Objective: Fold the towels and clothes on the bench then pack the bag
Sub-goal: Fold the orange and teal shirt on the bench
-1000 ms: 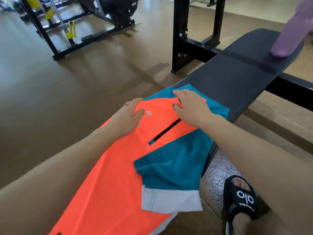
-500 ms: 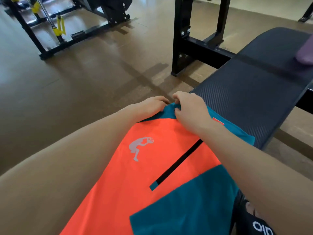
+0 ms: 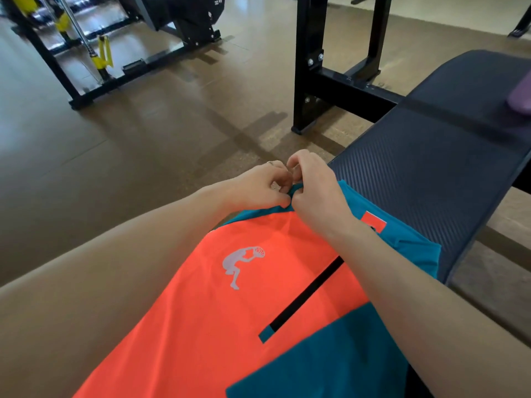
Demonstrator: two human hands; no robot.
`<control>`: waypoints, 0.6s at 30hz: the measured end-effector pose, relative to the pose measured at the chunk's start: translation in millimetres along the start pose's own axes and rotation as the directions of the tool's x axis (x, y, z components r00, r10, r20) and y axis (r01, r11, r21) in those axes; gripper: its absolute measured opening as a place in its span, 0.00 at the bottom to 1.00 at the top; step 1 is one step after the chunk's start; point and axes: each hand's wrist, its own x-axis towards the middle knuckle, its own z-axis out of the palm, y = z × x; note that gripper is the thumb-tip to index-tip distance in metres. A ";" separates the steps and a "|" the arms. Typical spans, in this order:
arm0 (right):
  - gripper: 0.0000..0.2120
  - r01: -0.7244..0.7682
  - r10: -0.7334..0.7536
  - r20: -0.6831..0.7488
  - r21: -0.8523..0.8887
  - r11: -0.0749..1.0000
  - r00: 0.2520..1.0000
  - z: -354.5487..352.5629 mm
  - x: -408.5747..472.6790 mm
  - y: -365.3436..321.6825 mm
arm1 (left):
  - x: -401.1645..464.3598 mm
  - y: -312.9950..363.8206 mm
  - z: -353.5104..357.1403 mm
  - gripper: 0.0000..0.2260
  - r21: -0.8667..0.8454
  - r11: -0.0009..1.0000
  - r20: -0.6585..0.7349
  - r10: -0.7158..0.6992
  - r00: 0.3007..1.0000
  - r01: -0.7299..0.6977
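Closed in since a second ago: left hand (image 3: 260, 186) off the orange chest panel and up to the teal collar edge, right hand (image 3: 314, 188) curled from flat to pinching. Both now touching at centre frame, fingers bunched on the collar of the shirt (image 3: 230, 305). Shirt spread front-up across the lower frame, lying on the near end of the bench (image 3: 431, 179), far sleeve draped on the padding. Reads as squaring the neckline before the first fold; folding proper not begun, bag not in view. Forearms converging from lower left and lower right, wrists bent down. Purple object (image 3: 521, 96) at right edge, blurred.
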 end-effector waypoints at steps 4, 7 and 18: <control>0.23 0.037 -0.036 0.026 -0.028 0.999 0.999 -7.2 0.2 2.4 | -7.7 6.9 -8.2 0.15 -0.122 0.992 -0.057 0.003 0.998 -0.010; 0.24 0.031 -0.031 0.006 0.041 0.999 1.000 -9.8 -0.9 4.0 | -12.1 14.0 -13.4 0.13 -0.039 0.999 0.004 0.019 1.000 -0.018; 0.25 0.081 -0.069 0.114 -0.111 0.991 0.991 -16.1 0.0 8.4 | -17.6 14.6 -21.9 0.10 0.322 0.945 0.030 0.057 0.998 -0.064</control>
